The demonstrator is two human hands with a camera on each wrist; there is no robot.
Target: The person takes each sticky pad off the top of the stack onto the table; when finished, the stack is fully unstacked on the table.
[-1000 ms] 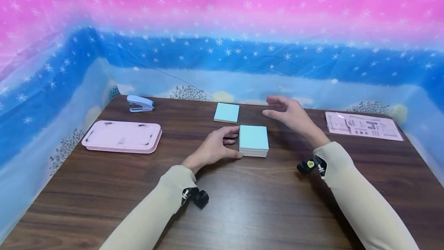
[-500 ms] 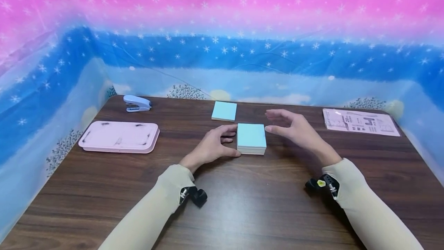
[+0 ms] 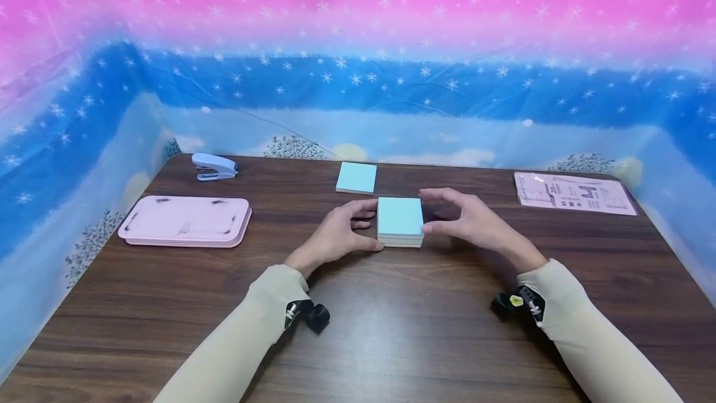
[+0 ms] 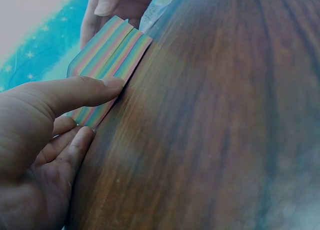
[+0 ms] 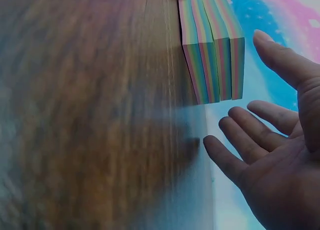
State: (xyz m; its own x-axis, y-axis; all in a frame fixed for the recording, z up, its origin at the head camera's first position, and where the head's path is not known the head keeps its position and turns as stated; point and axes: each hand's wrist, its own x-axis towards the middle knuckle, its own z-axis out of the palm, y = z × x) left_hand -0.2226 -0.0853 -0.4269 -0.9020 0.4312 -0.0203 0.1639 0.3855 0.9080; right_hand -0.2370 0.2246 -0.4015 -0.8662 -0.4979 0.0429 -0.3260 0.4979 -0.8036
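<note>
A squared stack of several light-blue-topped sticky note pads [image 3: 400,216] sits on the brown table [image 3: 358,341]. Its sides show rainbow stripes in both wrist views. My left hand [image 3: 341,232] rests along the stack's left side, thumb tip at the near left corner and fingers toward the back; the left wrist view shows the thumb [image 4: 85,93] lying across the striped edges. On the opposite side my right hand [image 3: 472,219] is spread with thumb and fingers apart, fingertips close by the stack's right side. In the right wrist view a gap shows between that palm and the pads [image 5: 215,50].
Behind the stack, slightly left, lies another light-blue sticky note pad [image 3: 356,178]. A pink flat case [image 3: 184,219] and a light-blue stapler [image 3: 215,166] are at left. A pink printed packet [image 3: 575,193] lies at back right. A patterned curtain [image 3: 358,79] borders the table.
My right hand has come from the back right, down and leftward, to the stack's right side. The left hand has stayed at the stack. The head view has shifted slightly.
</note>
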